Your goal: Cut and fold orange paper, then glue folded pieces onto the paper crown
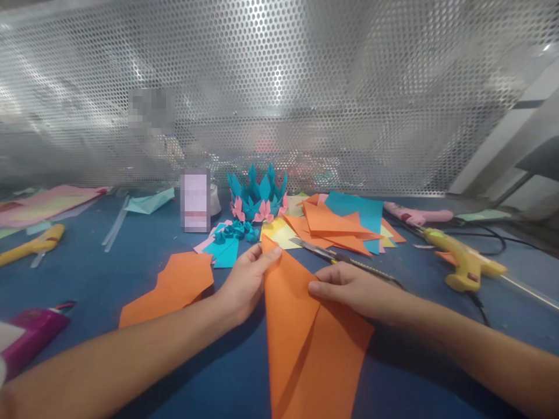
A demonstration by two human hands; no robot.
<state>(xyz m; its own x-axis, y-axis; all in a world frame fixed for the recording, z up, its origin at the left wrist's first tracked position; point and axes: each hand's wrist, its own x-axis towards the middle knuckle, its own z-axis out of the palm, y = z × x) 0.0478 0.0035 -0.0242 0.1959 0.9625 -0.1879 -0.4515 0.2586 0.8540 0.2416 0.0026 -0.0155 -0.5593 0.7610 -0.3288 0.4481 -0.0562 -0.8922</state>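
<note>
An orange sheet of paper (290, 326) lies in front of me with one side folded over diagonally. My left hand (248, 279) pinches its pointed top corner between thumb and fingers. At the folded flap's right corner, my right hand (349, 288) grips the paper between thumb and forefinger. Just beyond my right hand rests a utility knife (323, 253) with its blade out. More orange paper (183, 276) lies left of my left hand, partly under my forearm. Small blue folded paper pieces (236, 233) sit on blue paper beyond my hands.
A blue paper crown (259, 195) with pink paper flowers stands at the back. Beside it are stacked orange sheets (336, 224). Yellow glue guns (469, 259) lie right and left, a pink one (419, 214) back right. A magenta object (35, 334) is near left. Perforated metal (279, 99) walls the back.
</note>
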